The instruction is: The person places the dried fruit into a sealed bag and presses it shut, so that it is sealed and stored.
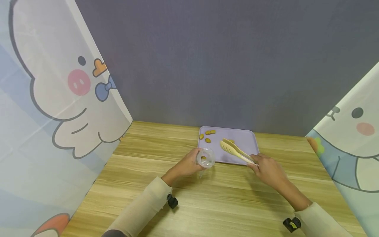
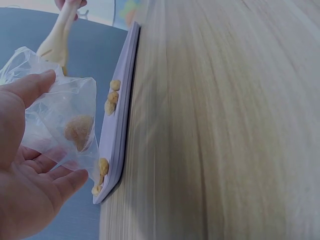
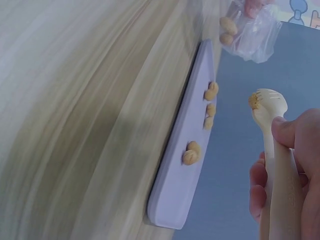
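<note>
My left hand (image 1: 188, 164) holds a clear plastic bag (image 1: 208, 158) upright with its mouth open, the thumb at the rim in the left wrist view. Inside the bag lie small tan, rounded pieces (image 3: 228, 26). My right hand (image 1: 267, 169) grips cream-coloured tongs (image 1: 237, 153) with slotted heads, which point left over a pale purple tray (image 1: 247, 143). Between the heads of the tongs, one tan piece (image 3: 253, 101) shows in the right wrist view. Several more tan pieces (image 1: 208, 140) lie on the tray, mostly toward its left end.
The tray lies on a wood-grain table (image 1: 207, 204), near a dark grey panel (image 1: 207, 65) at the back. Cartoon-printed sheets (image 1: 59, 108) flank the table on both sides. A small black device (image 1: 172, 201) sits on the left wrist, another (image 1: 292, 224) on the right.
</note>
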